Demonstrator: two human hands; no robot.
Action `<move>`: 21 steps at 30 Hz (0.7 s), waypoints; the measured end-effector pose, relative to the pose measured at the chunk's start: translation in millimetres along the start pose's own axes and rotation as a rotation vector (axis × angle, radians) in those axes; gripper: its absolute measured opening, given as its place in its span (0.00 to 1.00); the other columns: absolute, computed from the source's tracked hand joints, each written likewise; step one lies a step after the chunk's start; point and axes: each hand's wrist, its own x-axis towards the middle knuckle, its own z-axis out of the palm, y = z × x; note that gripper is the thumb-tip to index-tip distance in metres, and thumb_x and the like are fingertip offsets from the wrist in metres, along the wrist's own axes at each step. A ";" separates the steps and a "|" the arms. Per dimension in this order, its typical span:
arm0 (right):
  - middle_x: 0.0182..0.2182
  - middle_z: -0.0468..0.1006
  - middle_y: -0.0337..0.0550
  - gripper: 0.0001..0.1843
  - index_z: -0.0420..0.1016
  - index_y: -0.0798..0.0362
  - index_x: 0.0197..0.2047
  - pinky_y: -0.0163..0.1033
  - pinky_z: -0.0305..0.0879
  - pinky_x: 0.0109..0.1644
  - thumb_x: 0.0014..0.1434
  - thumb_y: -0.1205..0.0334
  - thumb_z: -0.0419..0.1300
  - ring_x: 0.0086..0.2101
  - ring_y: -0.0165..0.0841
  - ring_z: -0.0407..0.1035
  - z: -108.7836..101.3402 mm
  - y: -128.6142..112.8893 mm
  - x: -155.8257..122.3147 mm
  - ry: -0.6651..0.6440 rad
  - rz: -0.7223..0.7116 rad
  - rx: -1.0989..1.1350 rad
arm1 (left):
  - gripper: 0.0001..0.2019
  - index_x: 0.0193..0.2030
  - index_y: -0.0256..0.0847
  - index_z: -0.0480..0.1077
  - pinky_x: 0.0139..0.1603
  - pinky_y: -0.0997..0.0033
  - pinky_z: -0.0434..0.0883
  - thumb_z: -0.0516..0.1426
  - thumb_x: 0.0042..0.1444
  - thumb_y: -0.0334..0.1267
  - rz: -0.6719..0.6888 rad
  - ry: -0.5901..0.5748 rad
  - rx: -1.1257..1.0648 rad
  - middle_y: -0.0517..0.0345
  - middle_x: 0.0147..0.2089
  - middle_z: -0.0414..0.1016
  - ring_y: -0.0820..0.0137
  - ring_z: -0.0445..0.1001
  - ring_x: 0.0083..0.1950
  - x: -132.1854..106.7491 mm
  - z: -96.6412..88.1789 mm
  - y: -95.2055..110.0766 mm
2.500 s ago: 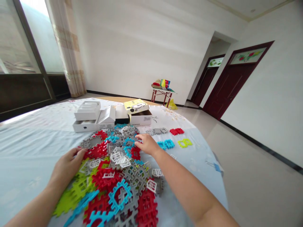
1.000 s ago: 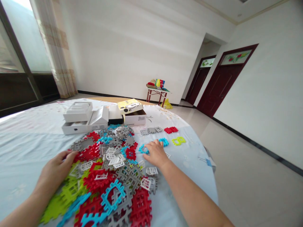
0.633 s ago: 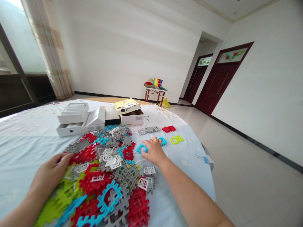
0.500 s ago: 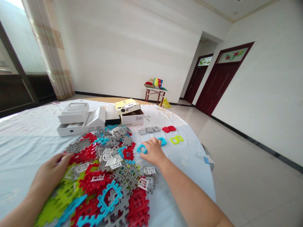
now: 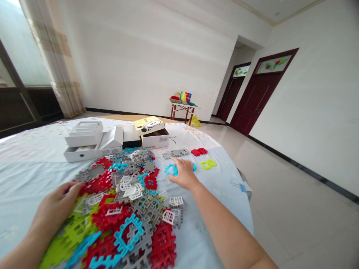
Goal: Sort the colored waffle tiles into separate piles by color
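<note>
A heap of flat interlocking plastic tiles (image 5: pixel 123 209) in red, grey, blue, green and white lies on the light blue cloth of the table (image 5: pixel 33 164). My right hand (image 5: pixel 183 173) lies palm down beyond the heap, fingers stretched flat, touching a blue frame tile (image 5: pixel 170 170) on the cloth. My left hand (image 5: pixel 56 205) rests on the heap's left edge, fingers extended over grey and green tiles. Sorted small groups lie past the right hand: grey tiles (image 5: pixel 176 152), red tiles (image 5: pixel 199 151), yellow-green tiles (image 5: pixel 208 164).
White boxes (image 5: pixel 84 140) and an open box with a yellow lid (image 5: pixel 151 130) stand behind the heap. The table's right edge drops to a tiled floor. A small red table with bags (image 5: pixel 182 106) and dark red doors (image 5: pixel 256 99) stand far off.
My right hand left the heap's far side and slid a blue frame tile rightwards and away over the cloth, toward the sorted blue tile. My left hand stayed put on the heap.
</note>
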 end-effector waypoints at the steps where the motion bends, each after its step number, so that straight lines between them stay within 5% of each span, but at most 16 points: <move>1: 0.44 0.70 0.46 0.35 0.58 0.50 0.56 0.45 0.47 0.52 0.44 0.52 0.59 0.45 0.39 0.60 -6.0 9.0 3.4 0.059 0.059 0.001 | 0.21 0.38 0.39 0.70 0.32 0.72 0.65 0.45 0.51 0.52 -0.011 -0.011 -0.005 0.54 0.32 0.74 0.65 0.71 0.35 0.0 0.0 0.1; 4: 0.43 0.70 0.46 0.34 0.57 0.52 0.56 0.43 0.50 0.49 0.46 0.52 0.58 0.44 0.38 0.62 -20.6 40.7 11.0 0.130 0.231 -0.008 | 0.21 0.39 0.38 0.70 0.35 0.71 0.65 0.45 0.51 0.51 -0.029 -0.034 -0.028 0.52 0.35 0.74 0.64 0.71 0.37 -0.1 -0.7 1.0; 9: 0.46 0.69 0.47 0.32 0.59 0.52 0.54 0.42 0.54 0.46 0.47 0.51 0.58 0.46 0.38 0.62 -17.7 75.5 11.8 0.056 0.350 -0.062 | 0.21 0.39 0.38 0.69 0.34 0.71 0.64 0.45 0.50 0.51 -0.041 -0.042 -0.028 0.52 0.34 0.74 0.63 0.71 0.37 -1.0 -1.7 3.1; 15: 0.45 0.70 0.49 0.33 0.59 0.51 0.55 0.44 0.54 0.46 0.46 0.48 0.58 0.45 0.40 0.63 -4.0 78.0 10.6 -0.060 0.375 -0.138 | 0.20 0.38 0.38 0.69 0.35 0.71 0.64 0.45 0.50 0.50 -0.056 -0.044 -0.040 0.52 0.35 0.74 0.63 0.70 0.38 -1.0 -2.6 5.5; 21: 0.48 0.67 0.49 0.32 0.61 0.51 0.54 0.45 0.50 0.51 0.47 0.48 0.58 0.49 0.40 0.59 -10.3 69.7 9.6 0.009 0.247 -0.094 | 0.21 0.39 0.38 0.69 0.35 0.71 0.65 0.45 0.50 0.51 -0.073 -0.053 -0.037 0.52 0.36 0.73 0.63 0.71 0.38 -0.1 -2.3 4.7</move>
